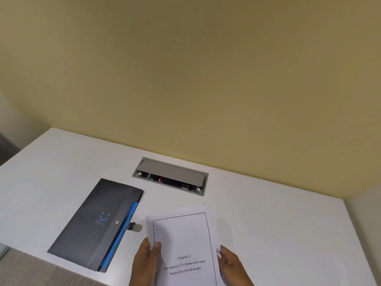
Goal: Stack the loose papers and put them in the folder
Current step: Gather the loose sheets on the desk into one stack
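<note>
My left hand (147,258) and right hand (229,263) clamped the papers (183,240) by their sides; loosening could fan them before the folder (92,223)

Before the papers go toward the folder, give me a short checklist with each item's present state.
1. Papers gripped on both sides by left hand and right hand: ok.
2. Sheet edges squared: cannot tell.
3. No stray sheets on the desk: ok within view.
4. Folder within reach, to the left: ok.
5. Folder open to receive: not ok, flap lies shut.
</note>
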`<state>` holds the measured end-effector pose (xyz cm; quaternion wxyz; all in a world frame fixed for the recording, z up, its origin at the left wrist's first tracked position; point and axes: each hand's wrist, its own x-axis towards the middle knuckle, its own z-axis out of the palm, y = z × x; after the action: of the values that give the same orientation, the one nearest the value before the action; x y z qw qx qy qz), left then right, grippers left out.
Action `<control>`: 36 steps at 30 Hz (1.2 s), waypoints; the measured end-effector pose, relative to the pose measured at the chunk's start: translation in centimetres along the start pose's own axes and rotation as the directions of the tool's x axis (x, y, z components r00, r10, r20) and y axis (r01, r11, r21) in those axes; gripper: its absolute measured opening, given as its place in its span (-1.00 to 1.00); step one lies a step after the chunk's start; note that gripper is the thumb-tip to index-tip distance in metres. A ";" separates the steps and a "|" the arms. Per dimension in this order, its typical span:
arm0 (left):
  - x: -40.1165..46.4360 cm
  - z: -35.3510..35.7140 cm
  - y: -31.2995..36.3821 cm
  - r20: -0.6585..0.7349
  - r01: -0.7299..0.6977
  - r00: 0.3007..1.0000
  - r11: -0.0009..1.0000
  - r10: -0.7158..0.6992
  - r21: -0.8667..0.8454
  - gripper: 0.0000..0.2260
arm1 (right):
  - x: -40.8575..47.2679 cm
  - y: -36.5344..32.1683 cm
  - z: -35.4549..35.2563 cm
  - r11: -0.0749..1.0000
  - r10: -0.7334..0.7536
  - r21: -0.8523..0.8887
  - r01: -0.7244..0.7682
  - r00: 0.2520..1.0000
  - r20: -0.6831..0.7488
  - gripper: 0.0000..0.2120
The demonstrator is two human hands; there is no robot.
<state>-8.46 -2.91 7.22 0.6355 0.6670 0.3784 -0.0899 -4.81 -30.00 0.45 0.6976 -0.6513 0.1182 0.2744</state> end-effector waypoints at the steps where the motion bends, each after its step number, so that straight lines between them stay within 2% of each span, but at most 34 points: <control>1: -0.2 0.1 -0.1 -0.001 -0.001 1.000 1.000 0.001 0.016 -0.83 | -0.3 -0.1 0.0 0.999 0.017 0.042 -0.019 1.000 0.026 -0.77; 2: -0.3 0.2 -0.2 -0.003 -0.001 1.000 0.999 0.001 0.034 -0.83 | -0.6 -0.4 0.0 0.996 0.041 0.077 -0.044 0.998 0.047 -0.76; 5: -0.4 0.2 -0.6 -0.007 0.007 1.000 0.997 -0.007 0.073 -0.84 | -1.5 -1.3 0.1 0.973 0.128 0.174 -0.153 0.981 0.148 -0.54; 7: -0.4 0.3 -0.8 -0.008 0.004 1.000 0.993 -0.003 0.114 -0.84 | -2.0 -1.6 0.0 0.934 0.198 0.263 -0.243 0.963 0.183 -0.52; 10: -0.2 0.4 -1.1 -0.013 -0.009 1.000 0.988 0.011 0.156 -0.82 | -2.5 -1.9 -0.1 0.866 0.311 0.364 -0.344 0.939 0.148 -0.50; 13: -0.1 0.7 -1.3 -0.019 -0.004 1.000 0.988 0.008 0.154 -0.82 | -2.6 -2.2 0.7 0.862 0.363 0.348 -0.368 0.928 0.081 -0.38; 14: 0.0 0.9 -1.3 -0.019 -0.008 1.000 0.988 0.011 0.151 -0.83 | -2.7 -2.3 1.0 0.878 0.368 0.320 -0.356 0.930 0.026 -0.40; 16: 0.0 1.3 -1.0 -0.023 -0.021 0.999 0.990 0.024 0.138 -0.88 | -3.1 -2.1 1.3 0.931 0.277 0.271 -0.244 0.956 -0.093 -0.44; 19: -0.2 2.0 0.1 0.002 -0.062 0.998 0.989 0.062 0.133 -0.89 | -4.2 -2.0 1.6 0.964 0.139 0.244 -0.103 0.981 -0.133 -0.49; 22: -0.8 2.7 1.5 0.035 -0.136 0.991 0.984 0.133 0.114 -0.88 | -4.5 -3.2 2.4 0.999 -0.044 0.019 0.049 0.977 -0.209 -0.73; 24: -1.4 3.0 2.4 0.058 -0.175 0.983 0.983 0.172 0.047 -0.86 | -4.2 -3.4 2.5 0.994 -0.109 -0.059 0.096 0.956 -0.272 -0.71; 27: -2.4 3.3 3.3 0.136 -0.229 0.963 0.972 0.233 -0.043 -0.79 | -4.3 -3.6 2.1 0.989 -0.142 -0.020 0.146 0.907 -0.397 -0.79; 31: -3.1 3.3 3.5 0.205 -0.321 0.921 0.944 0.331 -0.079 -0.73 | -4.7 -3.6 1.7 0.973 -0.204 -0.001 0.233 0.852 -0.482 -0.72; 33: -3.1 3.3 2.9 0.206 -0.331 0.918 0.941 0.338 -0.068 -0.68 | -4.9 -3.1 1.7 0.974 -0.197 0.002 0.228 0.848 -0.492 -0.68; 36: -2.7 3.5 1.4 0.222 -0.334 0.918 0.943 0.328 -0.011 -0.64 | -4.8 -1.4 2.0 0.986 -0.132 0.022 0.163 0.859 -0.494 -0.73</control>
<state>-8.18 -6.98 9.32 0.6706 0.7156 0.1862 -0.0596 -8.35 -29.12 4.42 0.6836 -0.6845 0.2499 0.0418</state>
